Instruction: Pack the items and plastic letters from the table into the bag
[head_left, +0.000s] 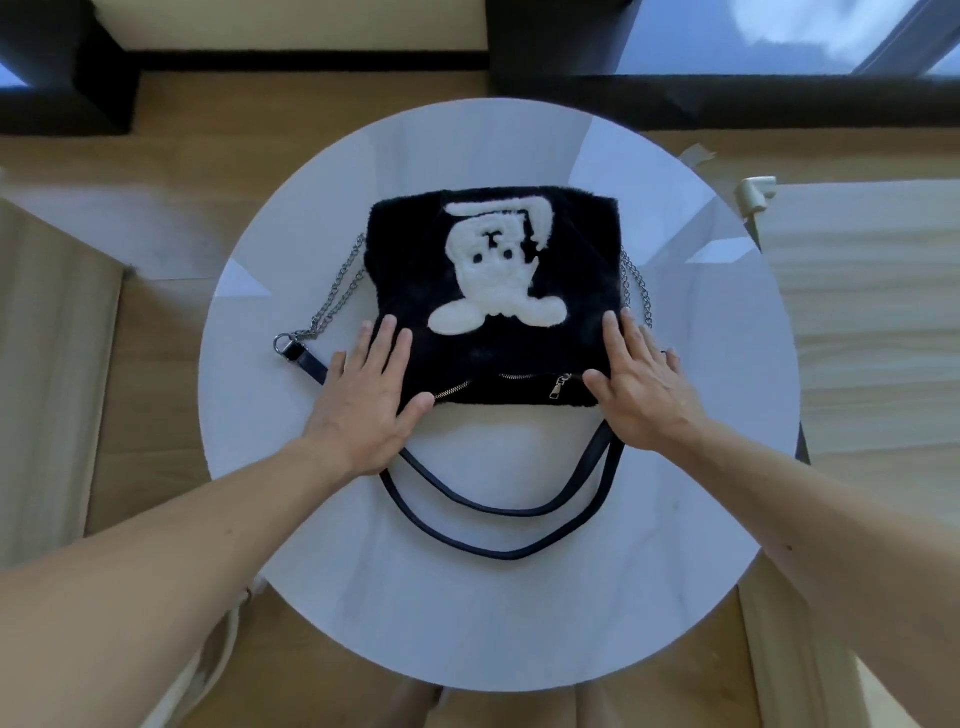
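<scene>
Bag (493, 291), black, fuzzy, white rabbit

Single view, head-worn wide-angle camera: sited above the near edge of the round glossy white table (498, 613), facing forward and steeply down, almost overhead; close range, the whole tabletop in frame; the person's two bare forearms (156, 545) enter from the lower corners; light wooden floor (171, 119) and black window frame (727, 88) along the top margin
</scene>
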